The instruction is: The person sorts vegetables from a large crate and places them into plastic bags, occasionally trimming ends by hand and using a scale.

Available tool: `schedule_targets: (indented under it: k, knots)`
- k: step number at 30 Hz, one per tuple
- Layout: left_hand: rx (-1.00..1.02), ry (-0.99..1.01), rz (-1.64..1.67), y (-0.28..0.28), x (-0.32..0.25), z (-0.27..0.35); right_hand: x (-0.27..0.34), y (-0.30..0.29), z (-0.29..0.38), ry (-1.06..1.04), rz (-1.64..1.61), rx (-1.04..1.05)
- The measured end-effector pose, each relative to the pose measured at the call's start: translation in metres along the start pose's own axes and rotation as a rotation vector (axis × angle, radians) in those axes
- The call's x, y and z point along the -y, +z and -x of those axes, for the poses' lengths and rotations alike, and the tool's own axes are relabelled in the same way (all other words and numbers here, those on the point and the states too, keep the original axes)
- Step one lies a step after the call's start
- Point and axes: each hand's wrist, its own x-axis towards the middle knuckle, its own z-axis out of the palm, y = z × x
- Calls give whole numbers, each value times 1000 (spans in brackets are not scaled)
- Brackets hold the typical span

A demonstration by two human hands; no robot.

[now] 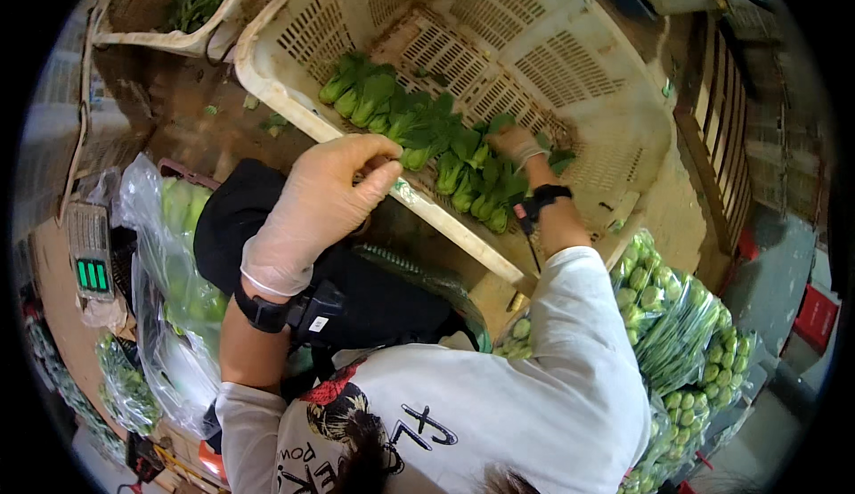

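Observation:
Before me stands a large off-white slatted plastic crate, tilted in view, with a row of small bok choy heads along its near side. My left hand, in a translucent glove, is at the crate's near rim, thumb and fingers curled close together; whether it grips anything is unclear. Down inside the crate, my right hand, also gloved, touches the leaves at the right part of the row. Its fingers are partly hidden by leaves, so its grip cannot be made out. Both wrists wear black straps.
Bagged greens are heaped at the right, and a clear plastic bag of green vegetables lies at the left. Another crate with leaves is at the upper left. A wooden slatted pallet stands beyond the right side, a scale far left.

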Motion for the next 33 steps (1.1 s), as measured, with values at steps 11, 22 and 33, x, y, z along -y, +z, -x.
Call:
schedule_targets:
  k: [11, 22, 33]
  knots:
    - [-19, 15, -227, -10, 28, 7, 0, 95, -25, 32, 435, 56]
    - [-144, 505, -271, 8, 14, -1, 66, -76, 184, -478, -1152, 307]
    - [-521, 499, -134, 8, 48, 35, 203, -44, 259, -778, -1122, -43]
